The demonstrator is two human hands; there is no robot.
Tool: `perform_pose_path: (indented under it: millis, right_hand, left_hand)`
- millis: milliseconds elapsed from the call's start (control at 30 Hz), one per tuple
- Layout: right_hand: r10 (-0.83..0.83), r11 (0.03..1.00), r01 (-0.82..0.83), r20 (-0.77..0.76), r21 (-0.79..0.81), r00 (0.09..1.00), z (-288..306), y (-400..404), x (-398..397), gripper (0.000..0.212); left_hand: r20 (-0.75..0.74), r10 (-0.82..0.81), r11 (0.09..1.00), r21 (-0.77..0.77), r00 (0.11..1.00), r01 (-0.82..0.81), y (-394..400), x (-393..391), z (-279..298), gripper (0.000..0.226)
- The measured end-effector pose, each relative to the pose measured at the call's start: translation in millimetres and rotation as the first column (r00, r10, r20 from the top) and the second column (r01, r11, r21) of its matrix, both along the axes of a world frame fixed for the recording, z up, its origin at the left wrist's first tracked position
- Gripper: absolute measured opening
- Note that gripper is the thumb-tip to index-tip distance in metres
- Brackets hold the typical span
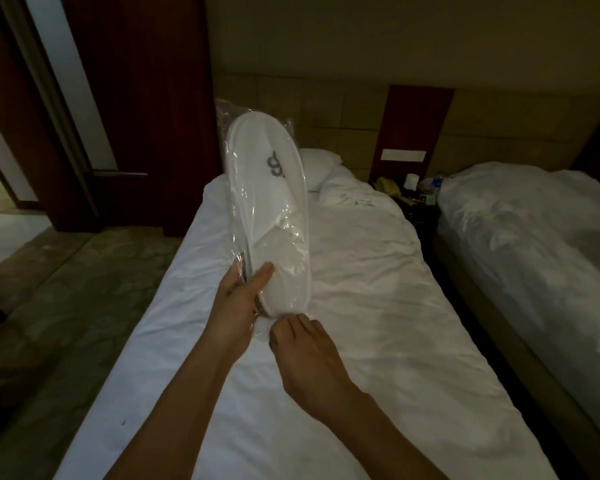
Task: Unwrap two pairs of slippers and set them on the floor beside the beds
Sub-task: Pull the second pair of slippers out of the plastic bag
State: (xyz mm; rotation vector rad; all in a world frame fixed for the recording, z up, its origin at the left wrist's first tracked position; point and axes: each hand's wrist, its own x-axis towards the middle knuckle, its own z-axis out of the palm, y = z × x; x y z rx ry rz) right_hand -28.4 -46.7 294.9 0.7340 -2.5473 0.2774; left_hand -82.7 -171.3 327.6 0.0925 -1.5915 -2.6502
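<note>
Slippers [267, 188]: wrapped pair, raised over the near bed [361, 306]; I keep it upright to reach the bag's end
Left hand [238, 299]: closed around the heel end; steadying
Right hand [305, 348]: fingers pinching the plastic wrap [262, 332] below; I judge, to tear it open

The slippers [274, 188] look like soft, matt white cloth with a grey printed mark, sealed in a thin clear plastic wrapper [238, 216] that is glossy and crinkled — it catches light in streaks along its creases. The near bed [361, 306] and the second bed [534, 237] are covered in matt white cloth, rumpled and creased, and the pillow [317, 166] has the same dull cloth finish. The door [136, 98] is dark reddish wood with a slight sheen and a metal handle [118, 173], the headboard [343, 116] shows smooth padded panels, and the floor [66, 306] is a dull patterned carpet.
</note>
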Motion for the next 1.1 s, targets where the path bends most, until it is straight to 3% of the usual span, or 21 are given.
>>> perform_pose_path:
  millis: [133,200,233,300,367,400,500,633,700,933,1100]
  right_hand:
    - [0.029,0.998,-0.031,0.028,0.046,0.999,5.6,1.2,1.0,0.03]
    - [0.051,0.996,-0.055,0.044,0.077,0.998,6.8,3.5,-0.1,0.019]
    - [0.087,0.996,-0.088,0.089,0.015,0.992,6.7,4.6,-0.7,0.011]
    - [0.171,0.939,-0.084,0.244,-0.332,0.955,9.6,4.7,-0.5,0.01]
    - [0.23,0.694,0.097,0.348,-0.713,0.909,12.4,3.6,-2.5,0.008]
    - [0.247,0.543,0.207,0.391,-0.814,0.887,13.8,2.2,-3.7,0.008]
    - [0.372,0.183,0.379,0.421,-0.907,0.827,12.0,-2.6,-6.6,0.005]
    - [0.457,-0.05,0.454,0.383,-0.89,0.803,8.6,-4.2,-4.6,0.021]
    - [0.496,-0.103,0.496,0.388,-0.862,0.777,8.9,-4.3,-5.2,0.023]
    - [0.558,-0.156,0.54,0.377,-0.827,0.739,11.6,-3.3,-11.5,0.027]
    - [0.609,-0.12,0.541,0.369,-0.832,0.702,4.3,1.3,-13.0,0.029]
  left_hand:
    - [-0.023,-0.005,1.0,-0.005,1.0,0.005,-1.7,-7.7,10.2,0.031]
    - [-0.018,-0.002,1.0,-0.023,1.0,0.002,-2.3,-9.5,14.5,0.03]
    - [-0.013,0.001,1.0,-0.028,1.0,-0.002,-3.0,-10.5,16.2,0.029]
    - [-0.009,0.0,1.0,-0.017,1.0,0.0,-4.0,-12.5,18.1,0.026]
    - [0.0,-0.001,1.0,0.003,1.0,0.001,-3.5,-14.2,18.7,0.025]
    - [0.006,0.001,1.0,0.01,1.0,-0.001,-3.1,-14.7,18.0,0.024]
    - [0.014,-0.007,1.0,0.016,1.0,0.007,-1.2,-16.0,12.6,0.018]
    - [0.039,-0.012,1.0,0.006,0.999,0.011,0.8,-12.9,5.5,0.031]
    - [0.05,-0.013,1.0,-0.001,0.999,0.013,1.4,-12.2,2.1,0.033]
    - [0.004,-0.073,0.997,-0.041,0.997,0.073,8.1,-12.5,-1.3,0.028]
    - [-0.008,-0.032,0.995,-0.09,0.999,0.031,9.6,-17.6,-0.5,0.029]
